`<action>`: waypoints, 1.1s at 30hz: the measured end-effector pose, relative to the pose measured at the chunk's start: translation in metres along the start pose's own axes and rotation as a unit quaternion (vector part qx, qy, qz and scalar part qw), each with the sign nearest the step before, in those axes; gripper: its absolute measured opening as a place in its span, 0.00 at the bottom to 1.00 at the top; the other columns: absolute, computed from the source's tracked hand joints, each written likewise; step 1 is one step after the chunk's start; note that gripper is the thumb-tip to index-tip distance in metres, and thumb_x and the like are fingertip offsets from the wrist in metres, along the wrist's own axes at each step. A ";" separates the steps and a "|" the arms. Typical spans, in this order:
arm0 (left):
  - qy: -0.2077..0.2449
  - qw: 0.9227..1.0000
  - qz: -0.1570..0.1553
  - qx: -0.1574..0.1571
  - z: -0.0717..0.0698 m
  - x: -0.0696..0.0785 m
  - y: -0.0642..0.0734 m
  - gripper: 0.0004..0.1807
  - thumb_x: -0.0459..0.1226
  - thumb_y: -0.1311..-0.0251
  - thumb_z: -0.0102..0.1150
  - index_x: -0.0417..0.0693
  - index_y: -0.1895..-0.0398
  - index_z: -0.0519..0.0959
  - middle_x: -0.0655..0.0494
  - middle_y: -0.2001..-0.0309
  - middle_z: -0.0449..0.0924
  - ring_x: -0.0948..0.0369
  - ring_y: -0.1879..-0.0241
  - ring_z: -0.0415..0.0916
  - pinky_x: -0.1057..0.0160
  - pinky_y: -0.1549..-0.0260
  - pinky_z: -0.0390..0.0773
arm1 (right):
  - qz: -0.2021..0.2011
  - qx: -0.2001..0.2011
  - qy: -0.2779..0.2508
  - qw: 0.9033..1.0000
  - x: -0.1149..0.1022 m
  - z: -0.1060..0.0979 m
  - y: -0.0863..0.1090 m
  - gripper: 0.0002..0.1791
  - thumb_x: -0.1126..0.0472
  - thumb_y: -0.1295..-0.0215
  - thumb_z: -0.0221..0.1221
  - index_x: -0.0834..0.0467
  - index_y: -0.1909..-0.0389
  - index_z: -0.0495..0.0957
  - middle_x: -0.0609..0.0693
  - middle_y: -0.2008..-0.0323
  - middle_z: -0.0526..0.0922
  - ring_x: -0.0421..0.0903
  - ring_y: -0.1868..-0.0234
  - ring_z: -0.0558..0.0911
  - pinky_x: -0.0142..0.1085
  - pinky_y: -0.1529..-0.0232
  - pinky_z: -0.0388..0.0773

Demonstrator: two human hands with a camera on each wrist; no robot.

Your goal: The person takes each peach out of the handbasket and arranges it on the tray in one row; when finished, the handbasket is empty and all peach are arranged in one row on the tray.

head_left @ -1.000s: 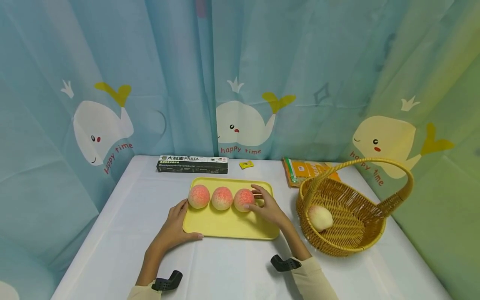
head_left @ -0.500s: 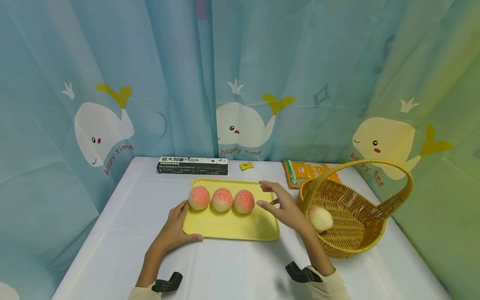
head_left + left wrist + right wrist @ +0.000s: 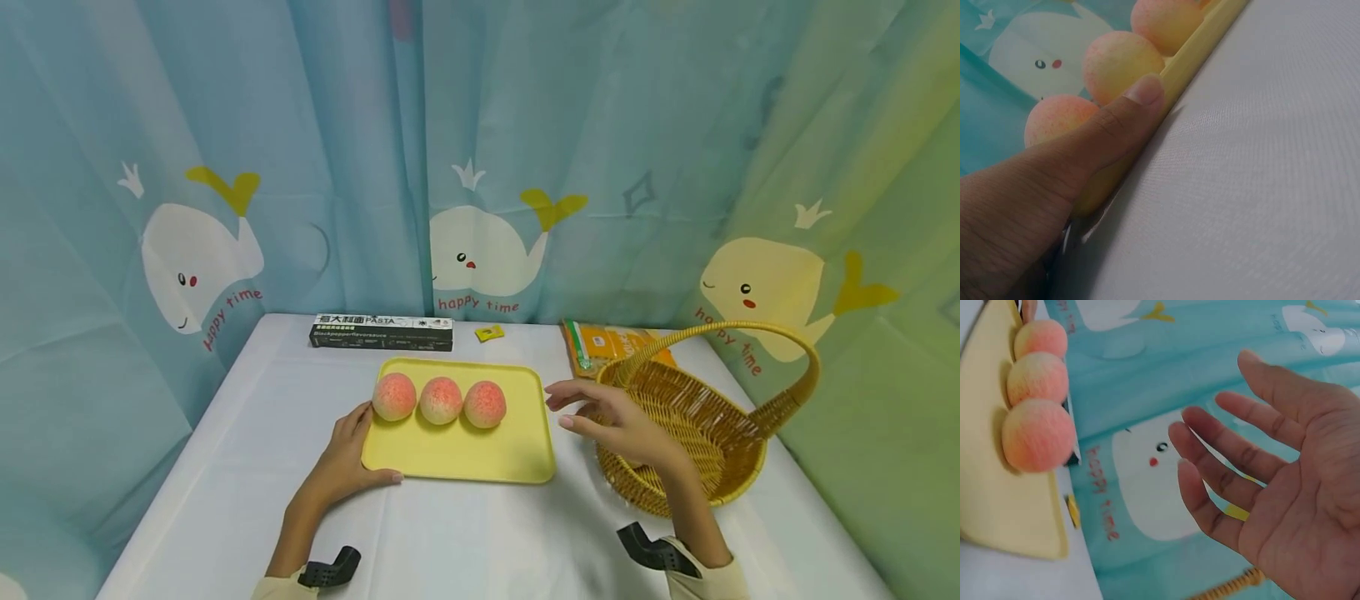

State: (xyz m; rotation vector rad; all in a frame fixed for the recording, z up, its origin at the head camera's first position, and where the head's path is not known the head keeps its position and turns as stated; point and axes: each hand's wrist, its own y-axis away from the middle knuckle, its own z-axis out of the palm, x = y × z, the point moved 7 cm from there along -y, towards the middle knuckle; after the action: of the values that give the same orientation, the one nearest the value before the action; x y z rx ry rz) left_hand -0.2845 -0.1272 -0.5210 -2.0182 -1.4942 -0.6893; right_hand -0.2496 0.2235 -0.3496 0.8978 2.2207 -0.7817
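Three pink-and-cream peaches, the left one (image 3: 394,397), the middle one (image 3: 441,401) and the right one (image 3: 485,405), sit in a row on a yellow tray (image 3: 457,457). My left hand (image 3: 347,457) grips the tray's near-left corner, its thumb (image 3: 1141,94) along the front rim and its fingers at the left side. Between the tray and a wicker basket (image 3: 720,492), my right hand (image 3: 626,425) is raised, fingers loosely spread and holding nothing. It overlaps the basket's left side in the head view and hides the peach in there.
Behind the tray lie a black-and-white pasta box (image 3: 381,333) and a small yellow packet (image 3: 489,333). An orange bag (image 3: 600,342) lies behind the basket, whose tall handle (image 3: 806,375) arches up. A blue whale-print curtain (image 3: 345,167) hangs at the table's back.
My right hand has let go of the right peach and moved right, off the tray to the front of the basket. The left hand has stayed at the tray's corner.
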 end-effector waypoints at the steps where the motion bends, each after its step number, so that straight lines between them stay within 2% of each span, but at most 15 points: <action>1: 0.000 1.000 -0.001 -0.001 0.000 0.000 0.000 0.72 0.68 0.65 0.72 0.40 0.23 0.48 0.44 0.24 0.47 0.45 0.27 0.47 0.38 0.35 0.62 | -0.003 -0.004 -0.002 1.000 -0.001 -0.003 0.003 0.20 0.70 0.32 0.56 0.59 0.40 0.74 0.57 0.49 0.81 0.48 0.49 0.81 0.36 0.55 0.81; 7: 0.001 1.000 -0.002 -0.003 0.001 -0.001 0.000 0.72 0.68 0.65 0.72 0.40 0.23 0.47 0.43 0.24 0.47 0.45 0.27 0.47 0.38 0.34 0.62 | 0.021 -0.046 -0.010 0.999 -0.001 -0.019 0.020 0.19 0.70 0.32 0.56 0.58 0.41 0.75 0.53 0.48 0.82 0.41 0.50 0.82 0.35 0.55 0.82; 10: 0.001 1.000 -0.002 0.000 0.000 -0.001 0.000 0.72 0.68 0.66 0.72 0.40 0.23 0.48 0.44 0.24 0.47 0.45 0.27 0.47 0.38 0.34 0.62 | 0.038 -0.066 -0.003 0.997 0.005 -0.028 0.027 0.18 0.69 0.32 0.56 0.59 0.42 0.75 0.51 0.47 0.82 0.43 0.50 0.83 0.34 0.52 0.81; 14: -0.001 1.000 -0.002 0.000 0.000 -0.001 0.000 0.72 0.68 0.66 0.72 0.40 0.23 0.48 0.44 0.24 0.47 0.46 0.27 0.47 0.38 0.34 0.62 | 0.041 -0.085 -0.003 0.996 0.016 -0.041 0.037 0.18 0.69 0.32 0.56 0.61 0.42 0.75 0.51 0.47 0.82 0.45 0.49 0.82 0.33 0.51 0.80; 17: -0.002 1.000 -0.002 0.000 0.000 -0.001 0.001 0.72 0.68 0.66 0.72 0.40 0.23 0.48 0.44 0.24 0.47 0.46 0.27 0.47 0.38 0.34 0.62 | 0.036 -0.098 -0.019 0.994 0.028 -0.050 0.043 0.18 0.71 0.32 0.55 0.64 0.42 0.74 0.57 0.47 0.82 0.45 0.48 0.82 0.32 0.50 0.80; 22: 0.002 1.000 -0.001 -0.002 -0.001 0.000 0.002 0.71 0.67 0.65 0.73 0.40 0.23 0.48 0.44 0.24 0.47 0.45 0.27 0.47 0.38 0.35 0.62 | 0.055 -0.117 -0.046 0.991 0.053 -0.062 0.053 0.17 0.72 0.30 0.52 0.71 0.42 0.72 0.67 0.50 0.81 0.46 0.48 0.82 0.29 0.48 0.78; 28: 0.007 1.000 -0.002 -0.002 -0.001 0.000 0.002 0.71 0.67 0.66 0.73 0.41 0.23 0.48 0.45 0.23 0.46 0.45 0.27 0.46 0.37 0.35 0.62 | 0.105 -0.099 -0.031 0.989 0.083 -0.077 0.059 0.17 0.70 0.30 0.53 0.68 0.42 0.73 0.71 0.48 0.78 0.51 0.47 0.82 0.30 0.50 0.78; 33: 0.006 1.000 0.000 0.002 -0.001 0.001 0.001 0.71 0.68 0.66 0.73 0.41 0.23 0.49 0.45 0.24 0.47 0.46 0.27 0.47 0.38 0.35 0.63 | 0.148 -0.072 -0.014 0.986 0.102 -0.086 0.060 0.20 0.66 0.31 0.57 0.66 0.40 0.72 0.72 0.46 0.77 0.47 0.46 0.81 0.30 0.51 0.79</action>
State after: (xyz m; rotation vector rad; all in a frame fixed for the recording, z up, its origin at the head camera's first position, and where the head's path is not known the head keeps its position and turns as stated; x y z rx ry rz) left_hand -0.2830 -0.1279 -0.5196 -2.0086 -1.4873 -0.6968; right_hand -0.2907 0.3594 -0.3851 1.1036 2.0277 -0.4848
